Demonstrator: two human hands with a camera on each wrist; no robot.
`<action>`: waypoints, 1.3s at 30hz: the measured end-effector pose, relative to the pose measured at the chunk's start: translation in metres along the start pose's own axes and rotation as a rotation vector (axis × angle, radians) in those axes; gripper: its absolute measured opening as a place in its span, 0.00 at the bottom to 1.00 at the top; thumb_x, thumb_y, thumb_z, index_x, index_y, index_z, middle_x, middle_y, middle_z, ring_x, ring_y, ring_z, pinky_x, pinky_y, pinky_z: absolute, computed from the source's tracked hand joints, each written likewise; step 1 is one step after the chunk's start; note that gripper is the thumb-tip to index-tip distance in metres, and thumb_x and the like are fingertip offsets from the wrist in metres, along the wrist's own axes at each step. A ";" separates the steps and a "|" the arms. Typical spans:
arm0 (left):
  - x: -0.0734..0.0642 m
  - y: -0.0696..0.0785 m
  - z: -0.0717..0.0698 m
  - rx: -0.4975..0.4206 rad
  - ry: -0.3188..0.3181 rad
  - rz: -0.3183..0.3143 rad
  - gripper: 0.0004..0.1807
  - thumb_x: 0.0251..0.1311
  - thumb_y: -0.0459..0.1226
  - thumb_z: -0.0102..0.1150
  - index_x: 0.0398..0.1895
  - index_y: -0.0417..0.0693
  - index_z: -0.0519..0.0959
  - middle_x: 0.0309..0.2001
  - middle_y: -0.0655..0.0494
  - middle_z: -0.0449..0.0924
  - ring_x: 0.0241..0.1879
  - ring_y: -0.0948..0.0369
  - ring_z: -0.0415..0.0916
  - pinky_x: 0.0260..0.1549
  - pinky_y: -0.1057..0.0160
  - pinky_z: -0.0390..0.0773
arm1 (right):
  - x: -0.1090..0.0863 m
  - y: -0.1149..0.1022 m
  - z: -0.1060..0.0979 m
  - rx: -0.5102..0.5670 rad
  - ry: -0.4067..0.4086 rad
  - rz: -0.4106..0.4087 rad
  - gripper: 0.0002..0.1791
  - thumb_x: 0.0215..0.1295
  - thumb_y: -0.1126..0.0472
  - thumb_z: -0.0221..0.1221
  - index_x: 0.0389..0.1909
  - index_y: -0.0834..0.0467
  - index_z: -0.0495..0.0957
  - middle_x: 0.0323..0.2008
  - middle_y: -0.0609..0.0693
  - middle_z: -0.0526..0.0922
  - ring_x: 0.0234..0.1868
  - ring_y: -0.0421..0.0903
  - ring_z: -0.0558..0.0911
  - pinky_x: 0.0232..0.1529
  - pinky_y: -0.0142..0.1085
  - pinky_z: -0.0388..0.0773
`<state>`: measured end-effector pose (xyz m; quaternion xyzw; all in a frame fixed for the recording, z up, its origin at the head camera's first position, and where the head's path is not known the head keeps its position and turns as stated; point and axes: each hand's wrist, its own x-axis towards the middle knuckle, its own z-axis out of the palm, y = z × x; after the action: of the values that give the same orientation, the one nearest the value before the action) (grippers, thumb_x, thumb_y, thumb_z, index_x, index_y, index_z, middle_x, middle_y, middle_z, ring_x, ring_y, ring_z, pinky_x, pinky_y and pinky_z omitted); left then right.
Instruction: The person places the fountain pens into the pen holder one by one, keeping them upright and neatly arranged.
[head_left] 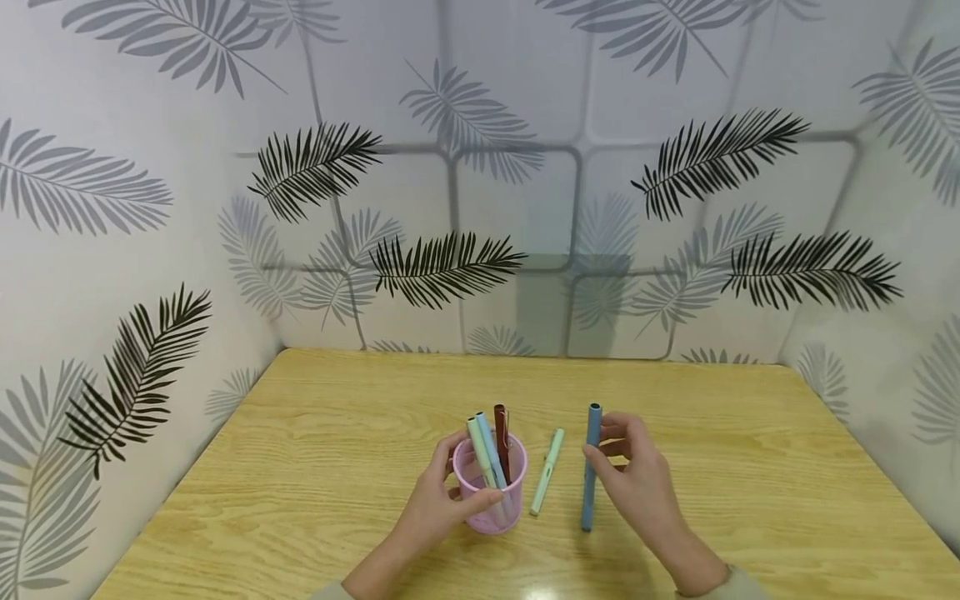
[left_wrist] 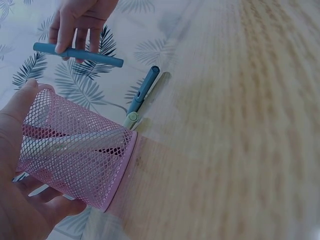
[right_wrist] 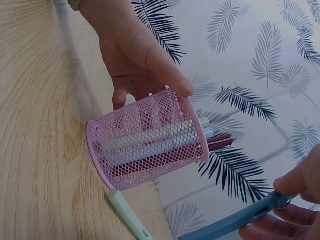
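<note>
A pink mesh pen cup [head_left: 522, 471] stands upright on the table. Fingers and thumb of my left hand [head_left: 438, 492] curl round its left side, the thumb along the near rim. Inside lean a light green pen [head_left: 480, 450], a light blue pen [head_left: 491, 446] and a dark red pen [head_left: 501, 433]. To the right, my right hand [head_left: 637, 475] pinches a blue pen [head_left: 593, 425] above the table. Another blue pen [left_wrist: 144, 90] lies on the tabletop, overlapped by the held one in the head view. Between cup and right hand lies a pale green pen [head_left: 548, 471].
The wood-grain table [head_left: 337, 433] meets a pale wall [head_left: 525, 200] with a leaf pattern along its far edge. Another patterned wall [head_left: 75, 292] rises on the left. Table surface stretches to both sides of the hands.
</note>
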<state>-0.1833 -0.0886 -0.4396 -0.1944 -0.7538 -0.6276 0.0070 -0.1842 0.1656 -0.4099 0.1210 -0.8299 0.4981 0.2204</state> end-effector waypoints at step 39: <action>-0.001 0.001 -0.001 -0.034 -0.010 0.016 0.42 0.52 0.36 0.67 0.68 0.48 0.54 0.64 0.47 0.61 0.60 0.47 0.63 0.50 0.48 0.73 | 0.011 -0.078 0.049 0.296 0.016 -0.203 0.19 0.55 0.78 0.60 0.46 0.70 0.66 0.37 0.61 0.77 0.34 0.54 0.80 0.25 0.33 0.79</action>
<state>-0.1823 -0.0894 -0.4387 -0.2036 -0.7415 -0.6394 0.0047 -0.1726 0.0856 -0.3643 0.2311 -0.7293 0.5910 0.2561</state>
